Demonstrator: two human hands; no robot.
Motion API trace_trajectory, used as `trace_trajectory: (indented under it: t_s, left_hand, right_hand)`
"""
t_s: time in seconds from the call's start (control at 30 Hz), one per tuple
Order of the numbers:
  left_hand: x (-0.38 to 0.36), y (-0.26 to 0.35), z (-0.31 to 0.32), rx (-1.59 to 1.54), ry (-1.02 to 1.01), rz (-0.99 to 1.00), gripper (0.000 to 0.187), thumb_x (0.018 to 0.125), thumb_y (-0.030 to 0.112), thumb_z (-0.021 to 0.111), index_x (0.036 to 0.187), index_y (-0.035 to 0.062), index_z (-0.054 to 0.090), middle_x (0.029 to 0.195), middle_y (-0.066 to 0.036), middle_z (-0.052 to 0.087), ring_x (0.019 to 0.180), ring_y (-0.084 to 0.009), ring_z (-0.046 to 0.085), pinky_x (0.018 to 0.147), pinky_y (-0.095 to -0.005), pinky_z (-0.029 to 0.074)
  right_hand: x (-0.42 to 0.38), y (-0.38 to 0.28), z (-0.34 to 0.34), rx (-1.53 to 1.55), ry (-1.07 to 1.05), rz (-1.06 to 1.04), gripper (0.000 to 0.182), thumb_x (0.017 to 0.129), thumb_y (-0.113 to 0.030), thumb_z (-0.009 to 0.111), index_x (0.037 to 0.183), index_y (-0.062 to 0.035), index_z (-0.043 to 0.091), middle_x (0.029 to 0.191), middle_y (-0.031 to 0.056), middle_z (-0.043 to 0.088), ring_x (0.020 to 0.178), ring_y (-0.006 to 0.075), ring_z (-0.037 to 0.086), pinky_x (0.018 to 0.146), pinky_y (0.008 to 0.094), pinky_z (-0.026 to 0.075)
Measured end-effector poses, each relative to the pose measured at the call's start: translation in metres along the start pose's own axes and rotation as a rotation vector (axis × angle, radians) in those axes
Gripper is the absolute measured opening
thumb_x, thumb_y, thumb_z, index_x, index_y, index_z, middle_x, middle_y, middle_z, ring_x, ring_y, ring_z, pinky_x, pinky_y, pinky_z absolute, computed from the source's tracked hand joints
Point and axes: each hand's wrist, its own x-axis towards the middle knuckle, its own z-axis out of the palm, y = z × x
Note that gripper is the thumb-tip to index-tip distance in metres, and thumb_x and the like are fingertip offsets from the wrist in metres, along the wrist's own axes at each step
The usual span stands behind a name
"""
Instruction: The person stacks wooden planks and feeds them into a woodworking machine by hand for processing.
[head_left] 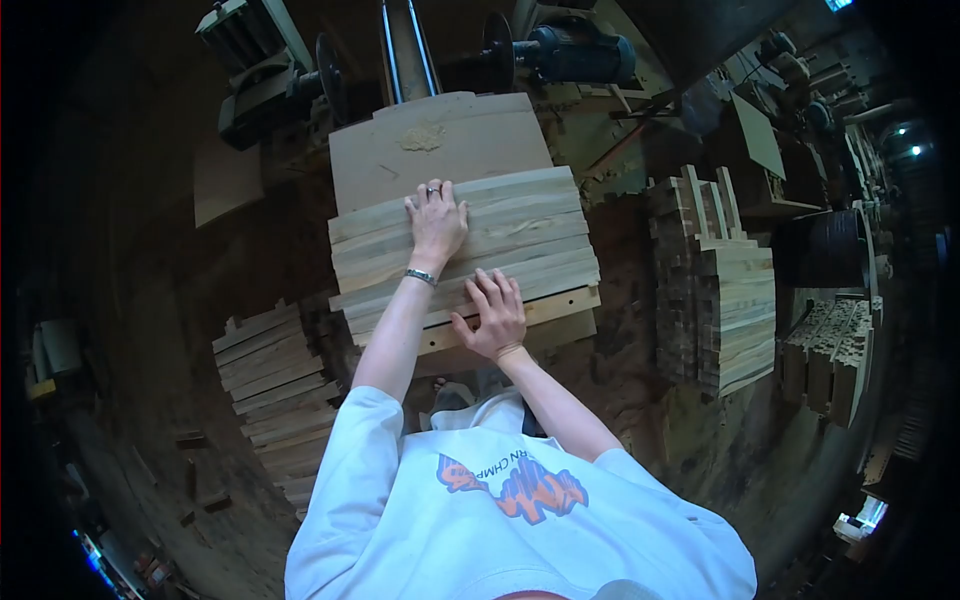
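Note:
A row of pale wooden boards (530, 225) lies side by side across a flat work surface (370, 165) in front of me. My left hand (437, 225), with a ring and a bracelet, rests on the far boards. Its fingers are spread, and the tips reach the row's far edge. Closer to me, my right hand (494, 315) lies on the near boards with fingers apart and thumb out to the left. Beneath its wrist runs a yellowish wooden rail (560, 304) with dark holes along the near side.
Sawdust (423, 137) sits on the surface beyond the boards. Past it are two metal rails (408, 50), with a round blade (330, 78) to the left and a blue motor (580, 53) to the right. Stacked boards stand at left (275, 365) and right (740, 310).

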Motion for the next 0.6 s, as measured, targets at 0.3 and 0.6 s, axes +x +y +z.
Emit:
trace_trajectory:
  t_s: [0.3,0.6]
  left_hand:
    - [0.164,-0.041,0.013,0.077,0.053,-0.081,0.042,0.09,0.035,0.052,0.124,0.0085,0.05,0.131,-0.008,0.048,0.128,-0.0262,0.039,0.099,-0.0648,0.029]
    - [0.373,-0.101,0.028,0.148,0.088,-0.128,0.041,0.094,0.033,0.043,0.124,0.0076,0.053,0.134,-0.009,0.05,0.128,-0.0267,0.043,0.101,-0.0668,0.028]
  right_hand:
    - [0.149,0.024,0.068,0.034,0.049,-0.021,0.052,0.076,-0.042,0.066,0.117,-0.0096,0.061,0.127,0.01,0.055,0.122,0.0342,0.047,0.106,0.0503,0.033]
    - [0.321,0.054,0.151,0.031,0.096,-0.04,0.057,0.074,-0.046,0.066,0.117,-0.0092,0.06,0.129,0.0113,0.051,0.125,0.0342,0.042,0.109,0.0532,0.028]
